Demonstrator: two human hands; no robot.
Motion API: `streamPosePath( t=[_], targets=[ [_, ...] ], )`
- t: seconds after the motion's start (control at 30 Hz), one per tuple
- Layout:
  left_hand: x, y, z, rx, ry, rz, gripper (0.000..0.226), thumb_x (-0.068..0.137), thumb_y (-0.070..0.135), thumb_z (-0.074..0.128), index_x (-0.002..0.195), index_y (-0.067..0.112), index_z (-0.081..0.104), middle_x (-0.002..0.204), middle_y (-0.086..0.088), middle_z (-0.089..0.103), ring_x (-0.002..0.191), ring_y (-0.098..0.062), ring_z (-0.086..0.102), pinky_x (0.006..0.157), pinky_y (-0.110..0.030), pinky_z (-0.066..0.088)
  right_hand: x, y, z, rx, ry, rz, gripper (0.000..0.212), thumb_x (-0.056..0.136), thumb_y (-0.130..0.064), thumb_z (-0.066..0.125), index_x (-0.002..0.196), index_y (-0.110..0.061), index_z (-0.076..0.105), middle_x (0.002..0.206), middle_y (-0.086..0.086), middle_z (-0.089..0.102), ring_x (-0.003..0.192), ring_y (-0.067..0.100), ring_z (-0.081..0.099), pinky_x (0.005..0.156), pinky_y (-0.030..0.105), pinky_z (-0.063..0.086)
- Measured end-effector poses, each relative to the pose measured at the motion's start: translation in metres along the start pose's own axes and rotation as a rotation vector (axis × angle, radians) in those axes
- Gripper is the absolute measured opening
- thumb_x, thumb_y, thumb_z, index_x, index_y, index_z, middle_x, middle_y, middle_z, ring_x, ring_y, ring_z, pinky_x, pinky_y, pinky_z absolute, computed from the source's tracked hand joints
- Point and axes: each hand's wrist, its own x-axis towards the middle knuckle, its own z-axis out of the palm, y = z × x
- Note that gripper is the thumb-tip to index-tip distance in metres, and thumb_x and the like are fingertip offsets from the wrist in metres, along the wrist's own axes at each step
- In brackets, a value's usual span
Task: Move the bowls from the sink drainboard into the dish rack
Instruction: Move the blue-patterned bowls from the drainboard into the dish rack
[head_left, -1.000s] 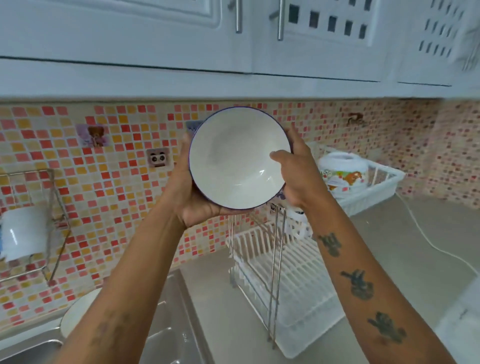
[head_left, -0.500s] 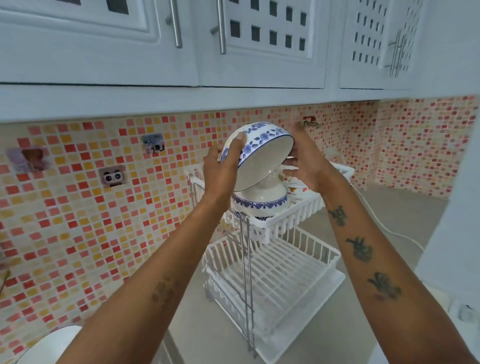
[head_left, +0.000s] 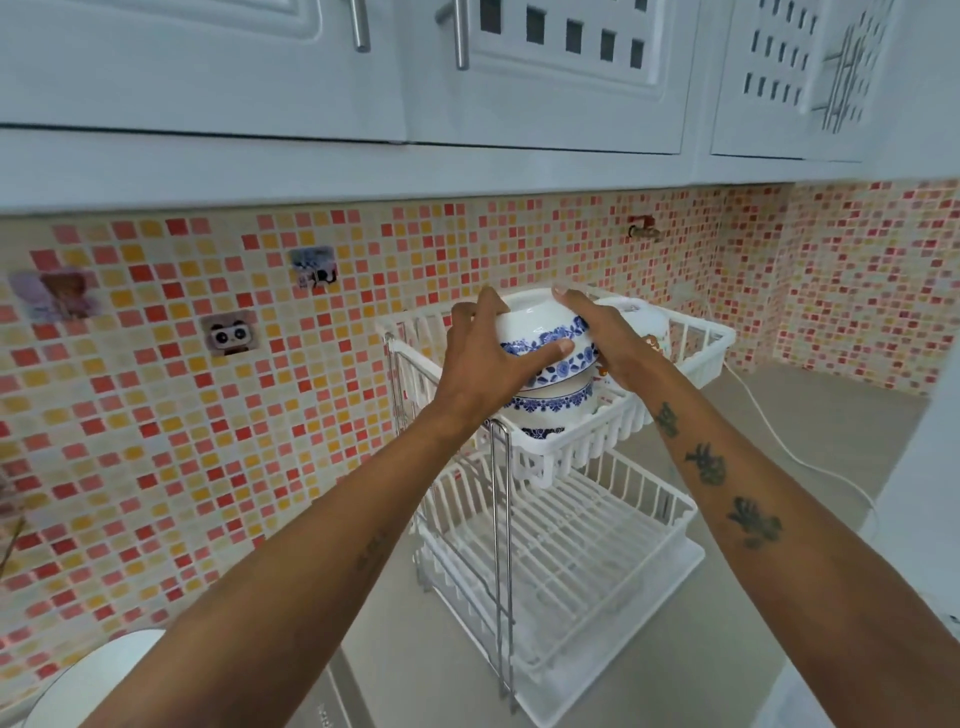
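Observation:
A white bowl with a blue flower band is upside down on top of a stack of like bowls in the upper tier of the white two-tier dish rack. My left hand grips the bowl's left side, thumb across the blue band. My right hand holds its right side, fingers over the top. Another white dish shows at the bottom left corner, partly hidden by my left arm.
The rack's lower tier stands on the grey counter. A white lidded pot sits behind the bowls in the upper tier. A white cable runs along the counter on the right. White wall cabinets hang overhead.
The bowl has been turned from tilted to fully upside down and lowered onto the stack in the upper tier. Both hands came down with it.

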Motion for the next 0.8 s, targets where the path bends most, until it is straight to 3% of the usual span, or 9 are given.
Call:
streamPosePath(
  t=[0.07, 0.2, 0.33, 0.4, 0.5, 0.6, 0.7, 0.8],
  targets=[
    [0.003, -0.001, 0.003, 0.063, -0.033, -0.015, 0.079, 0.068, 0.063, 0.074, 0.124, 0.021, 0.039, 0.122, -0.005, 0.042, 0.109, -0.023, 0.053, 0.084, -0.03, 0.049, 0.004, 0.006, 0.0, 0.005, -0.023, 0.033, 0.031, 0.089, -0.053, 0.053, 0.091, -0.028, 0.071, 0.097, 0.004, 0.077, 0.082, 0.02, 0.072, 0.076, 0.031, 0.055],
    [0.007, -0.006, 0.006, 0.155, -0.082, -0.037, 0.085, 0.062, 0.067, 0.075, 0.122, 0.021, 0.037, 0.122, -0.008, 0.039, 0.111, -0.032, 0.054, 0.088, -0.045, 0.055, 0.013, 0.013, 0.0, -0.005, -0.049, 0.076, 0.034, 0.086, -0.051, 0.054, 0.091, -0.023, 0.073, 0.101, 0.014, 0.076, 0.097, 0.033, 0.071, 0.093, 0.045, 0.052],
    [0.008, -0.007, 0.007, 0.259, -0.156, -0.007, 0.094, 0.059, 0.066, 0.077, 0.127, 0.017, 0.036, 0.129, -0.012, 0.036, 0.109, -0.035, 0.055, 0.088, -0.046, 0.054, 0.016, 0.017, 0.001, -0.048, -0.05, 0.117, 0.039, 0.079, -0.043, 0.056, 0.101, -0.014, 0.071, 0.113, 0.026, 0.069, 0.1, 0.041, 0.066, 0.099, 0.053, 0.047],
    [0.009, -0.007, 0.007, 0.309, -0.192, -0.001, 0.1, 0.058, 0.067, 0.078, 0.131, 0.016, 0.034, 0.131, -0.013, 0.035, 0.107, -0.036, 0.056, 0.087, -0.045, 0.054, 0.018, 0.019, 0.0, -0.063, -0.048, 0.136, 0.052, 0.074, -0.042, 0.058, 0.111, -0.008, 0.069, 0.115, 0.027, 0.068, 0.109, 0.046, 0.063, 0.101, 0.054, 0.045],
    [0.009, -0.005, 0.007, 0.331, -0.229, -0.005, 0.101, 0.058, 0.065, 0.079, 0.132, 0.014, 0.033, 0.132, -0.015, 0.035, 0.109, -0.038, 0.056, 0.087, -0.046, 0.054, 0.018, 0.02, 0.001, -0.095, -0.035, 0.144, 0.053, 0.073, -0.038, 0.057, 0.114, -0.005, 0.066, 0.117, 0.029, 0.067, 0.113, 0.047, 0.06, 0.103, 0.055, 0.043],
    [0.011, -0.006, 0.007, 0.359, -0.261, -0.011, 0.107, 0.059, 0.064, 0.079, 0.138, 0.013, 0.029, 0.138, -0.018, 0.031, 0.112, -0.041, 0.056, 0.088, -0.048, 0.054, 0.016, 0.019, 0.002, -0.108, -0.029, 0.164, 0.05, 0.074, -0.036, 0.055, 0.113, -0.008, 0.065, 0.118, 0.028, 0.066, 0.105, 0.044, 0.063, 0.101, 0.055, 0.044],
    [0.008, -0.002, 0.007, 0.398, -0.256, -0.035, 0.113, 0.057, 0.066, 0.079, 0.14, 0.009, 0.028, 0.14, -0.019, 0.033, 0.115, -0.04, 0.054, 0.089, -0.048, 0.053, 0.021, 0.022, 0.001, -0.083, -0.013, 0.135, 0.029, 0.08, -0.031, 0.054, 0.102, -0.015, 0.066, 0.122, 0.023, 0.065, 0.102, 0.035, 0.061, 0.092, 0.047, 0.046],
    [-0.003, 0.003, 0.002, 0.291, -0.087, -0.044, 0.104, 0.062, 0.07, 0.074, 0.133, 0.004, 0.035, 0.131, -0.013, 0.043, 0.119, -0.031, 0.048, 0.095, -0.044, 0.048, 0.019, 0.017, 0.01, -0.203, 0.122, -0.061, 0.033, 0.09, -0.026, 0.054, 0.12, -0.017, 0.063, 0.132, 0.006, 0.059, 0.11, 0.021, 0.055, 0.09, 0.035, 0.044]
  ],
)
